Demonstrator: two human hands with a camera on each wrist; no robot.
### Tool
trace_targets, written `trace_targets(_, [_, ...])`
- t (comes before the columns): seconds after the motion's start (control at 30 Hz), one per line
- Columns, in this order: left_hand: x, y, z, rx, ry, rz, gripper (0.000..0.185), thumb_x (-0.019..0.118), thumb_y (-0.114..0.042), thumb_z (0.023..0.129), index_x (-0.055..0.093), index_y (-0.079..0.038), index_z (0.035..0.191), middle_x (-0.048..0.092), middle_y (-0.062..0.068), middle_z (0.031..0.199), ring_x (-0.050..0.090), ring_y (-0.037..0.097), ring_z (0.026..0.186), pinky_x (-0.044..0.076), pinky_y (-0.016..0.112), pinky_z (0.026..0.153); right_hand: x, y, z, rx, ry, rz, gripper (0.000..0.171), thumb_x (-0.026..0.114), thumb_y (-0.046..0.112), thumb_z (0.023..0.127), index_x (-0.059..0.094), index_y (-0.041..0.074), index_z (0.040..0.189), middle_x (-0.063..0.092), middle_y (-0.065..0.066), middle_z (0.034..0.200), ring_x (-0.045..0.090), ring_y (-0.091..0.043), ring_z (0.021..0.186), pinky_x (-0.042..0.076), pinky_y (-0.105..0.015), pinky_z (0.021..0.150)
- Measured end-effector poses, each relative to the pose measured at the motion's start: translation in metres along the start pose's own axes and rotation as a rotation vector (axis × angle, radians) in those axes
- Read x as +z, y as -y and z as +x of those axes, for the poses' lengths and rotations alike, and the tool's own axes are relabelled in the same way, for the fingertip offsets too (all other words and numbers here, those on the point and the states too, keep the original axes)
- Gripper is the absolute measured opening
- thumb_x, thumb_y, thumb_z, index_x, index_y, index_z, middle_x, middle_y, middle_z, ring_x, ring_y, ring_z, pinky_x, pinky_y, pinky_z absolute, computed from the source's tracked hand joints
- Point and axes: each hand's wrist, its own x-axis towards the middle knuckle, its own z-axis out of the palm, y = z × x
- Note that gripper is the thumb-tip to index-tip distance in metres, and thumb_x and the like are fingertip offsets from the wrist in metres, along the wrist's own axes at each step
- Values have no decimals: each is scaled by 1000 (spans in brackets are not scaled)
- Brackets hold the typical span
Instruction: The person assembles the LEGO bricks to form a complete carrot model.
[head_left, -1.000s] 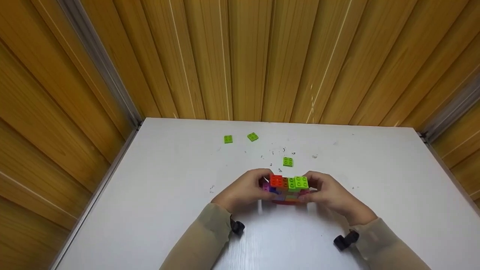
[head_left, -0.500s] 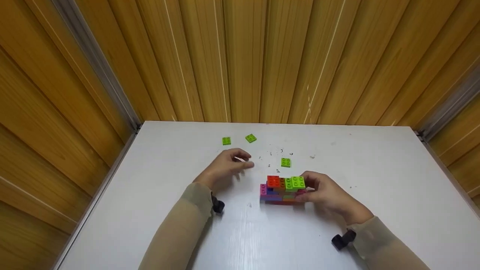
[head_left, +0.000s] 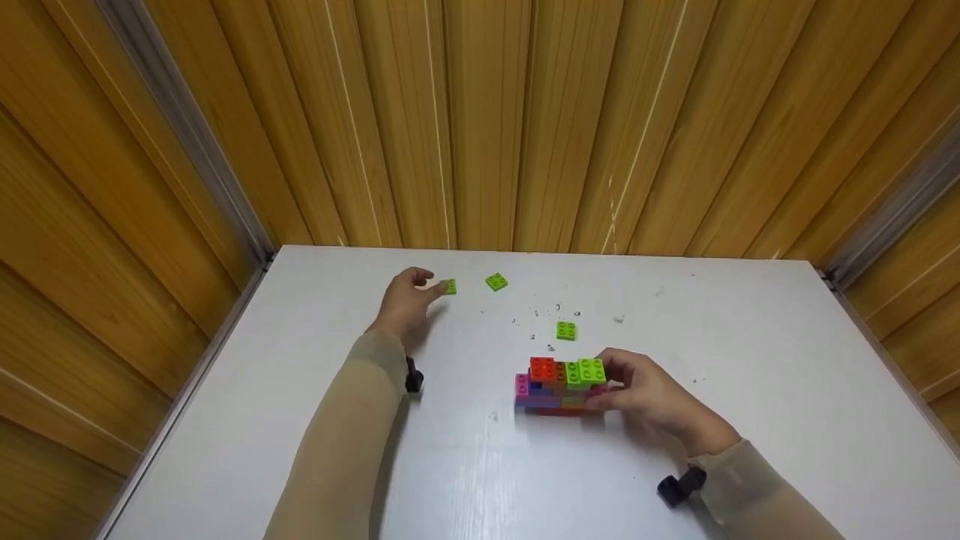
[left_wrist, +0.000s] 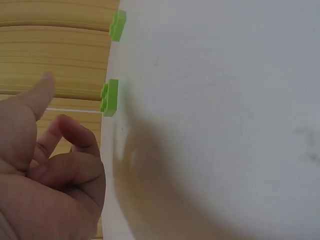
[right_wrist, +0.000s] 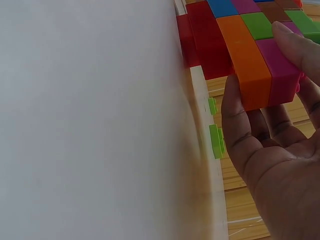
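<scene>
Nearest me on the white desk (head_left: 750, 360) stands the stack of coloured bricks (head_left: 559, 384), several layers high, its long axis running left to right. The person's right hand (head_left: 651, 396) grips the stack's right end, fingers and thumb curled around it; the right wrist view shows fingers (right_wrist: 240, 125) pressed to the orange and magenta bricks.

Just beyond the stack lies one loose green brick (head_left: 566, 330), flat, studs up, apart from either hand. Farther back and to the left of the stack, near the wooden wall (head_left: 487, 120), lie two more: a green brick (head_left: 496, 282) alone, and the leftmost green brick (head_left: 449, 286).

The left hand (head_left: 406, 298) is out at that leftmost brick, fingers loosely curled with thumb and forefinger apart, holding nothing. Its fingertips are just beside the brick; whether they touch it I cannot tell. The brick lies ahead of the fingertips, toward the wall.

Count: one stack, three loose green bricks, two hands.
</scene>
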Motion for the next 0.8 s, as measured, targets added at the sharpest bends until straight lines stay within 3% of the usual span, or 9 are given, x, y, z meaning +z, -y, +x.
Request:
trace_targets(0.1, [1, -4, 5, 20, -10, 59, 53, 77, -27, 110, 60, -12, 158, 56, 13, 164, 52, 33, 153, 45, 53, 131, -1, 1, 0, -4, -2, -13, 41, 91, 6, 91, 73, 4, 128, 79, -1, 132, 72, -23, 124, 56, -26, 109])
trace_targets(0.23, [5, -7, 10, 34, -14, 119, 53, 74, -18, 110, 60, -12, 160, 55, 14, 165, 52, 35, 157, 44, 53, 133, 0, 4, 0, 19, -11, -15, 42, 91, 7, 90, 73, 4, 128, 79, -4, 134, 71, -23, 126, 56, -25, 109])
trace_targets(0.47, [11, -4, 18, 68, -26, 220, 53, 70, -10, 109, 59, -6, 161, 57, 18, 165, 56, 36, 156, 47, 49, 131, 2, 6, -2, 28, -14, -1, 41, 92, 6, 90, 73, 1, 126, 79, -6, 132, 71, -21, 122, 58, -24, 106])
trace_targets(0.63, [13, -5, 23, 47, -16, 252, 48, 70, -8, 109, 63, -4, 156, 63, 16, 161, 60, 35, 152, 49, 49, 129, 1, 4, -1, 28, -19, -5, 40, 91, 6, 90, 73, 3, 126, 79, -3, 133, 71, -22, 123, 57, -24, 107])
trace_targets(0.8, [16, -7, 14, 69, -38, 274, 40, 65, -5, 111, 68, -2, 150, 69, 17, 152, 65, 35, 143, 54, 50, 123, -1, 3, -2, 19, -6, -8, 40, 90, 5, 91, 72, 2, 127, 79, -3, 132, 72, -21, 124, 58, -25, 107])
